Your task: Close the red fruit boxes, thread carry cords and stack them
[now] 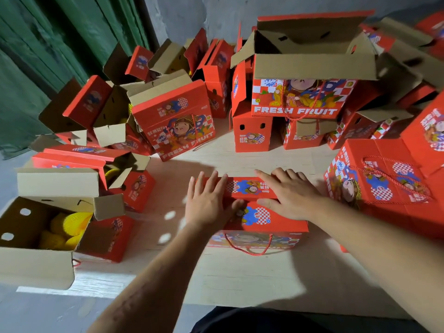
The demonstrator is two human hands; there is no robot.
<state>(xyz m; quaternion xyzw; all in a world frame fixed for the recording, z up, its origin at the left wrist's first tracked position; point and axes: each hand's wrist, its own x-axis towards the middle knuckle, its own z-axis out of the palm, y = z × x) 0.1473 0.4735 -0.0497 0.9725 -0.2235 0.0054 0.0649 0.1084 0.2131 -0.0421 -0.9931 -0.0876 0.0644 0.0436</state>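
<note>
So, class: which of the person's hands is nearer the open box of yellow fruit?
Left. The left hand presses the red box's lid on the side facing the open box; the right hand lies farther away.

A makeshift packing or storage room. Dozens of printed red fruit boxes point(173, 121) crowd a pale board floor point(240, 272), some open with net-wrapped yellow fruit point(64, 229), against a bare grey wall point(187, 15) and green tarpaulin point(36, 56).

The scene is dim, with soft light falling on the pale wooden board floor point(240, 272). Forearm shadows lie across it (edges soft). Corners bend from wide-angle distortion, and the whole picture is slightly blurred.
</note>
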